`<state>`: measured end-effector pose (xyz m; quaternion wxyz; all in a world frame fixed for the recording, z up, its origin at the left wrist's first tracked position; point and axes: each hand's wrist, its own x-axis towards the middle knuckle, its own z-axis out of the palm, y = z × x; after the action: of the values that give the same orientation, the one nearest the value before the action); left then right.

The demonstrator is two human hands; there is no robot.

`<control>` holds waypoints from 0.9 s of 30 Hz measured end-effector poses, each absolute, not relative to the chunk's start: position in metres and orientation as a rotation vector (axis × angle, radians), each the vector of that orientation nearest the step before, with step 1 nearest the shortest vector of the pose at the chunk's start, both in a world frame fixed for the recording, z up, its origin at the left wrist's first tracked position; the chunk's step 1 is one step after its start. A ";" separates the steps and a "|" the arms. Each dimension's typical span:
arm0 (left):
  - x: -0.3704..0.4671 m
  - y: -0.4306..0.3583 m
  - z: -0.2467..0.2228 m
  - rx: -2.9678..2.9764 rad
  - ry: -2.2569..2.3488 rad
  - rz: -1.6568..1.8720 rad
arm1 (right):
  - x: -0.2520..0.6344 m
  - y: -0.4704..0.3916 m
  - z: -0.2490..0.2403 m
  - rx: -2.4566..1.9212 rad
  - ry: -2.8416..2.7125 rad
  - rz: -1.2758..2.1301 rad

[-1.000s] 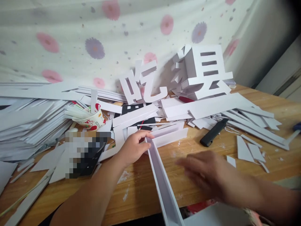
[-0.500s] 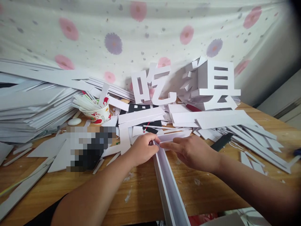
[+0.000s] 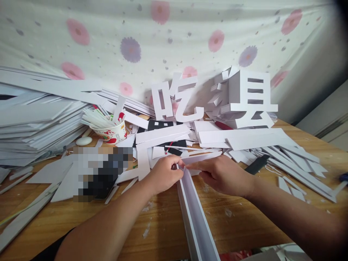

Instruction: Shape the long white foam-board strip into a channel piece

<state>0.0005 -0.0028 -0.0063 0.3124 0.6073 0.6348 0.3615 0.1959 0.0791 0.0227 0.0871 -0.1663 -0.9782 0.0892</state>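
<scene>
Pinched between thumb and forefinger of the left hand (image 3: 163,174), the left wall of a long white channel (image 3: 194,214) at its far end. Closed likewise on that same far end, the fingers of the right hand (image 3: 221,174), forefinger laid along the top edge, fingertips nearly meeting those of the left.

Lying near the middle of the wooden table (image 3: 244,217), the channel: open side up, long axis running from the near edge straight away toward the back, the near end passing out of view over that edge.

Probably foam board or stiff card, judging by the flat matte walls: light, rigid along its length, yet easily dented or creased at the thin walls. Best held low on the walls or beneath the floor, never squeezed inward.

Just beyond the fingers, a litter of white strips (image 3: 163,134). Further back, two built-up white characters (image 3: 217,101) against the flowered cloth (image 3: 130,47). Toward the back left, a paper cup (image 3: 112,132) and stacked sheets (image 3: 35,119); to the right, a black knife handle (image 3: 257,164).
</scene>
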 end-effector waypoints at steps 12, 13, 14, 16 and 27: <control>0.000 -0.003 -0.006 1.599 1.691 0.936 | 0.195 0.062 -0.005 -0.624 -2.663 0.565; 0.000 -0.002 -0.006 1.598 1.694 0.936 | 0.196 0.058 -0.008 -0.639 -2.651 0.587; 0.000 -0.002 -0.006 1.599 1.696 0.937 | 0.197 0.055 -0.011 -0.665 -2.643 0.594; 0.000 -0.002 -0.006 1.602 1.696 0.936 | 0.200 0.049 -0.017 -0.712 -2.639 0.613; 0.000 -0.001 -0.003 1.611 1.673 0.937 | 0.206 0.043 -0.032 -0.807 -2.630 0.933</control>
<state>0.0002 -0.0013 -0.0028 0.3132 0.6109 0.6343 0.3554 0.2056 0.0430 -0.0318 0.1180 -0.2757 -0.8991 0.3189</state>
